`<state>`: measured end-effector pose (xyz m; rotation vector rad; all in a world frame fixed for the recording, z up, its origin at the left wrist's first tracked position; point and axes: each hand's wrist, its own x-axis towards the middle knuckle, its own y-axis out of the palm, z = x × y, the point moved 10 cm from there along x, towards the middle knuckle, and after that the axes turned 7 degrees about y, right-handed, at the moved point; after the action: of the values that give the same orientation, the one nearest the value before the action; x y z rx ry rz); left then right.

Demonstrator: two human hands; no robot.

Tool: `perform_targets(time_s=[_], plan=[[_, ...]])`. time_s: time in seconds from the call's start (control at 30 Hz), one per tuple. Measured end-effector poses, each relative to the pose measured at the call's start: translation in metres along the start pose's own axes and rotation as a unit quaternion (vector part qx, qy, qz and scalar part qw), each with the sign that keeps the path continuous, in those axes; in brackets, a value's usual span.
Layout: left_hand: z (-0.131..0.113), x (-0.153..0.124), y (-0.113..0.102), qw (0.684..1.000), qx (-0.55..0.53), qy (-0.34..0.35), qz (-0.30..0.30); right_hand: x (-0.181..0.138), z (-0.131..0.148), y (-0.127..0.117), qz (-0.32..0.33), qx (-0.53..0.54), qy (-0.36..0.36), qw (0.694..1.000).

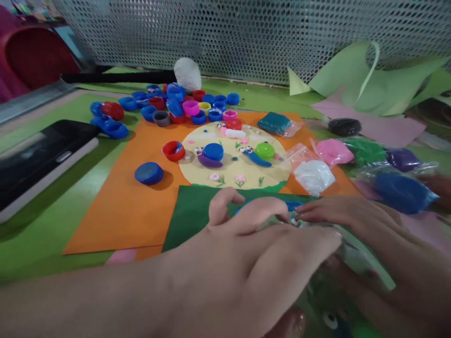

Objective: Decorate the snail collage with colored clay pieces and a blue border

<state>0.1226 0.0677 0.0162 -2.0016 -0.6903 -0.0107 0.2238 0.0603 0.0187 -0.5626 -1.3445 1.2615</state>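
My left hand [253, 244] fills the near foreground, its fingers curled and pressed onto a clear plastic packet [352, 253] that lies on a dark green sheet [192, 216]. From the right, my right hand [352, 216] reaches in, and its fingertips pinch the same packet's top edge. Small bright pieces show through the plastic near the bottom. Beyond my hands lies a cream paper circle [234, 164] on an orange sheet [120, 206]. Clay snails with a blue cap [213, 151] and a green cap [264, 150] as shells sit on the circle.
Several bottle caps [176, 105], mostly blue, are heaped at the back, and loose ones [149, 172] lie on the orange sheet. Bags of coloured clay [401, 192] line the right side. A phone [38, 159] lies at left. Behind everything runs a metal mesh wall [246, 33].
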Motion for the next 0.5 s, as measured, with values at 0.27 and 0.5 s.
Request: perform_targets(time_s=[0.27, 0.5], plan=[[0.001, -0.011, -0.002, 0.998, 0.007, 0.027, -0.06, 0.002, 0.011, 0.008, 0.053, 0.01, -0.023, 0.998], [-0.007, -0.004, -0.001, 0.996, -0.007, 0.069, -0.057, 0.005, 0.013, 0.014, 0.062, -0.012, -0.031, 0.998]])
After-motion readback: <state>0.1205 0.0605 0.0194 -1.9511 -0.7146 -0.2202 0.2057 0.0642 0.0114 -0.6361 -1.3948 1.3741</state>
